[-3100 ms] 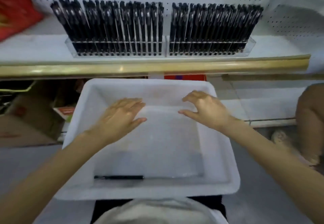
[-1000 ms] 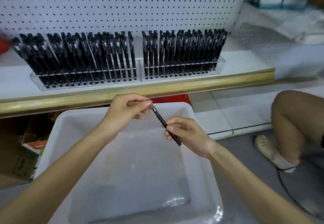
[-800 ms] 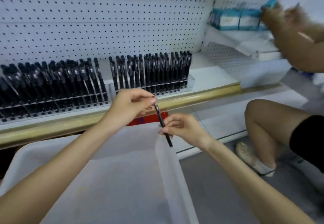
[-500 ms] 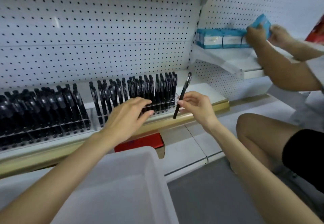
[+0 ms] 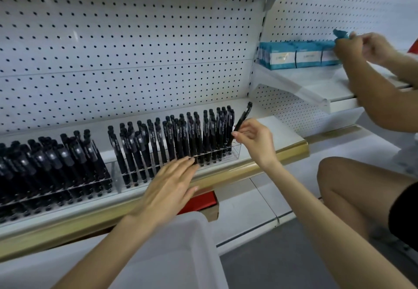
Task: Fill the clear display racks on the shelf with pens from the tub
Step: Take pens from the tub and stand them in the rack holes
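at the far left the left rack stands on the shelf, packed with black pens that stand clip-up and lean back so each one faces a shopper. below it the white tub is drawn close under the shelf lip, presumably to keep the reach short. only a corner of it shows, so i can't tell what is left inside. the left hand lies flat with its fingers straight and together, gripping nothing. its tips touch the front of the right rack, which i read as steadying the light acrylic while a pen goes in. that rack also looks nearly full, with rows tight up to its right end. just beside that end the pen is held tilted, top up, matching the lean of the others. the right hand pinches it low on the barrel with its fingertips, a light hold suited to aiming the tip into a slot. the step in hand looks like seating this pen in the last column. farther right, on a higher shelf, another person's hands work at a row of blue boxes.
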`<state>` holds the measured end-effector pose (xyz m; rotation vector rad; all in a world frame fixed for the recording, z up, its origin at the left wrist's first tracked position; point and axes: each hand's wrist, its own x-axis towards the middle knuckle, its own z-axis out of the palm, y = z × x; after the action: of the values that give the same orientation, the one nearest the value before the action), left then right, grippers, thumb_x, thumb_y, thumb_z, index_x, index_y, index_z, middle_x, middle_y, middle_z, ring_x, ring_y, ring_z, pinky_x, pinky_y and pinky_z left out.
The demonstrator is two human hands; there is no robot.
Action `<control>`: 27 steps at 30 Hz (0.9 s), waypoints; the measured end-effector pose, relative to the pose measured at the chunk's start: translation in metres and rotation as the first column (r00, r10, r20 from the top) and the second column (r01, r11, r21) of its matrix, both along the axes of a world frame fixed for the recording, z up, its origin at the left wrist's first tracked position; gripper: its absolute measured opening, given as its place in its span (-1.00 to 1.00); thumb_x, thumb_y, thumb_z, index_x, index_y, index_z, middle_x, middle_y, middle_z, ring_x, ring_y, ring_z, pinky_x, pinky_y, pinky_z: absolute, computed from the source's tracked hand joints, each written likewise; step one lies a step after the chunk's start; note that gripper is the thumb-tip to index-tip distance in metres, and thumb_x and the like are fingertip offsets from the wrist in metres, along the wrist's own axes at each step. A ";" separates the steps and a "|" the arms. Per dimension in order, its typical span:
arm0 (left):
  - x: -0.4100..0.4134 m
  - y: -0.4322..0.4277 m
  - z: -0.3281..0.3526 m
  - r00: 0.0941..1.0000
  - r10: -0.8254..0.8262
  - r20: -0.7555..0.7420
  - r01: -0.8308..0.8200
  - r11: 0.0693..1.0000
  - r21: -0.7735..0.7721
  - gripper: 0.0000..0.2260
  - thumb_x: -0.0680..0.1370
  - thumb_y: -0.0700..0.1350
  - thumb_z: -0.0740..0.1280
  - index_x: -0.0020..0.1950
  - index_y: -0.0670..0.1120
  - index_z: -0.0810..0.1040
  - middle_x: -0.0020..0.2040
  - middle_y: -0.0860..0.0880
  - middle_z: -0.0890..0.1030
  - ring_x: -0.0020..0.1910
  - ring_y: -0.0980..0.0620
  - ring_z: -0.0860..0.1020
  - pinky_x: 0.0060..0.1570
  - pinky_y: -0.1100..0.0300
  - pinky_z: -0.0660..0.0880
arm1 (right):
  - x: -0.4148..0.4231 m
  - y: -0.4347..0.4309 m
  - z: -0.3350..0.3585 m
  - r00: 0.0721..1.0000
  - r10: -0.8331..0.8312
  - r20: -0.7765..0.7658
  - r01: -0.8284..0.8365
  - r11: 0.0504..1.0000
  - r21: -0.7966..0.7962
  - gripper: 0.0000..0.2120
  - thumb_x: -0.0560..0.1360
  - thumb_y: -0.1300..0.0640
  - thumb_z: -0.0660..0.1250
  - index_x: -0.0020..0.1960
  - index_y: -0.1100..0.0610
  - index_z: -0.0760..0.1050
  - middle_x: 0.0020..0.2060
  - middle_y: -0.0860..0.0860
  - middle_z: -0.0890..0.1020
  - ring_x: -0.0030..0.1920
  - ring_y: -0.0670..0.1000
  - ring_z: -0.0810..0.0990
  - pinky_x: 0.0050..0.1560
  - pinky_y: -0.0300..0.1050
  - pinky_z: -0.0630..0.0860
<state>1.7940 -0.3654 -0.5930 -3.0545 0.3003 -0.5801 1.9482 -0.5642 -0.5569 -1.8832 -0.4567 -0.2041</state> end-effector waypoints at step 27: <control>0.002 0.003 0.000 0.999 -0.005 -0.043 0.000 0.994 -0.112 -0.56 0.54 0.06 0.29 0.37 -0.09 0.42 0.30 -0.01 0.53 0.40 0.02 0.37 0.35 0.08 0.21 | 0.008 0.007 -0.001 0.990 0.086 0.108 -0.021 0.865 -0.501 -0.90 0.43 0.14 0.47 -0.18 0.17 0.63 -0.31 -0.03 0.57 -0.33 -0.20 0.43 -0.30 -0.40 0.31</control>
<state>1.7955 -0.3627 -0.5934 -3.1778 0.2824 -0.5502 1.9564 -0.5576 -0.5574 -2.3716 -0.7002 -0.1796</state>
